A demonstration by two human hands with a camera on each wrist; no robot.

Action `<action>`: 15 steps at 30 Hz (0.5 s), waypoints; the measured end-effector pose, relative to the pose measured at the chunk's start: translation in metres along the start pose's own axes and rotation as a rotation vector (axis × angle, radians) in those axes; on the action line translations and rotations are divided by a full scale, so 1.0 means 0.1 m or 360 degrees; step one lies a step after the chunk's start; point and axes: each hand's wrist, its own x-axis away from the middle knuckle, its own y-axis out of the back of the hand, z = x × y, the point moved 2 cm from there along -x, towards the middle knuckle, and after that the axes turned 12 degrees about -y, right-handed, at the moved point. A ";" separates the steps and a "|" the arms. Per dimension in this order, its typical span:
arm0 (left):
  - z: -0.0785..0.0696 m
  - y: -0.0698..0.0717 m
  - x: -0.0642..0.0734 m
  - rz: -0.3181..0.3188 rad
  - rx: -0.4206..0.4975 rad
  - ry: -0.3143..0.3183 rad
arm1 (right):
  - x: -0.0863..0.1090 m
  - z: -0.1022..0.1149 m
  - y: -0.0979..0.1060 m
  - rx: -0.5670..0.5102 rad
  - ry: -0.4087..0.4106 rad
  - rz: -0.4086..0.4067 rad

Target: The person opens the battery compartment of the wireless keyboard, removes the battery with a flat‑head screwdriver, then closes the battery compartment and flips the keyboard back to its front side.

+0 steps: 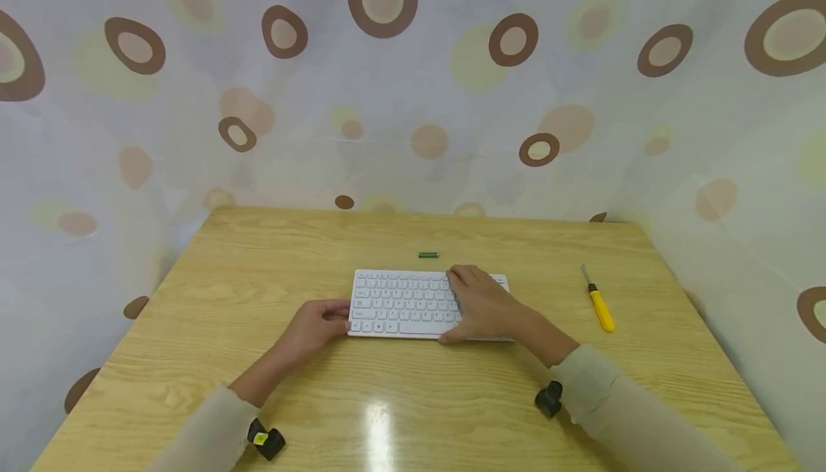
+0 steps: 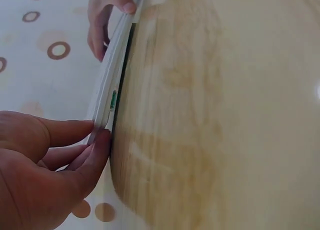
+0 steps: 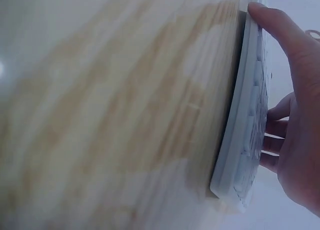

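A white keyboard lies keys up in front of me on the wooden table. At its left end, my left hand pinches the edge; in the left wrist view the thumb and fingers of the left hand meet at that corner. My right hand spans the keyboard's right part and grips it, thumb at the near edge and fingers over the far edge. The right wrist view shows the thumb of the right hand on the front edge. Some right-hand keys are hidden under the palm.
Just beyond the keyboard lies a small green battery. A screwdriver with a yellow handle rests to the right, its tip pointing away. The wooden table meets a patterned wall covering at the back and sides.
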 end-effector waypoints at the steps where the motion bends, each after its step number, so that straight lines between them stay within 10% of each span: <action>1: 0.00 -0.01 0.00 -0.0002 -0.0029 0.0002 | 0.00 0.00 0.00 0.0008 0.0006 -0.0002; 9: -0.02 -0.02 -0.02 0.0030 -0.0239 -0.0013 | 0.02 -0.01 -0.01 0.0039 0.0037 -0.0006; 15: -0.05 0.11 -0.06 0.0107 -0.0455 -0.0100 | -0.03 -0.22 0.08 -0.0309 -0.0098 -0.0066</action>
